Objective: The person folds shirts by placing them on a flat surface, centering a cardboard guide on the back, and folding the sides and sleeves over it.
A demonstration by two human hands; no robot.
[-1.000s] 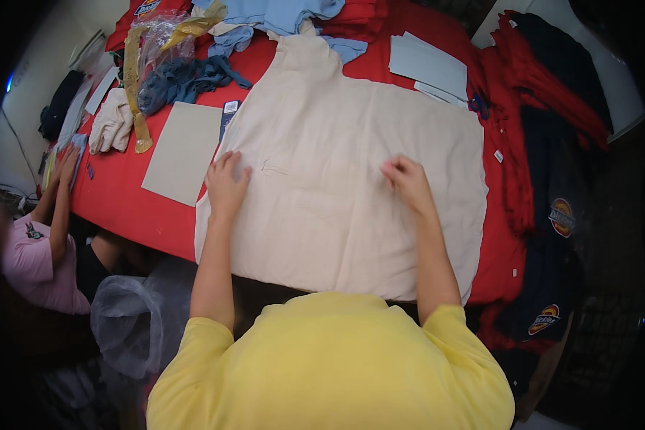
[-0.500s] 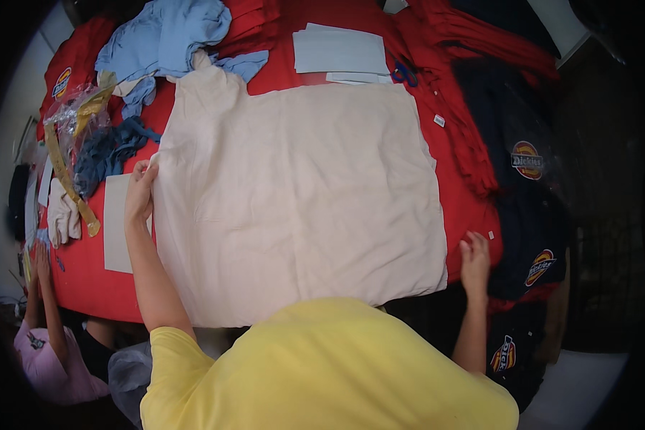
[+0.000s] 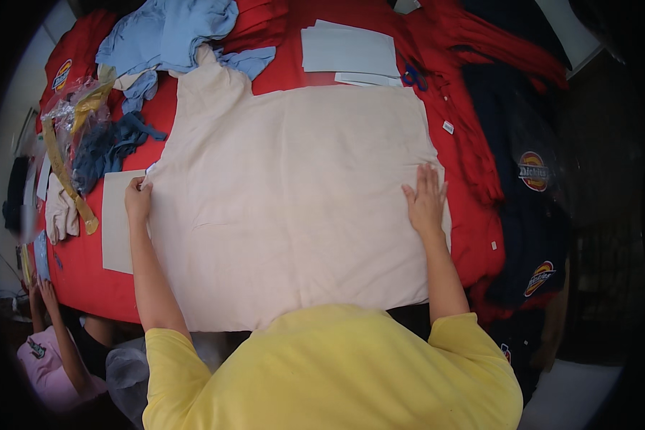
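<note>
A wide cream cloth (image 3: pixel 294 201) lies spread over the red-covered table in front of me, with a narrower, creased part running up at its far left. My left hand (image 3: pixel 139 197) pinches the cloth's left edge; a bit of white shows at the fingertips, too small to make out. On the cloth's right side, my right hand (image 3: pixel 426 199) rests flat with its fingers stretched out. Under the left edge, beside my left hand, a pale grey sheet of card (image 3: pixel 116 229) sticks out.
Paper sheets (image 3: pixel 349 50) and blue-handled scissors (image 3: pixel 413 77) lie at the far side. Light blue garments (image 3: pixel 168 32), a dark blue cloth (image 3: pixel 111 150) and plastic wrap are at far left. Red and navy garments (image 3: pixel 530 215) fill the right. Another person's hands (image 3: pixel 44 292) are at lower left.
My right hand has come in from beyond the cloth's right edge and now lies flat on it. My left hand keeps to the left edge, slightly lower. The cloth looks smoother at right.
</note>
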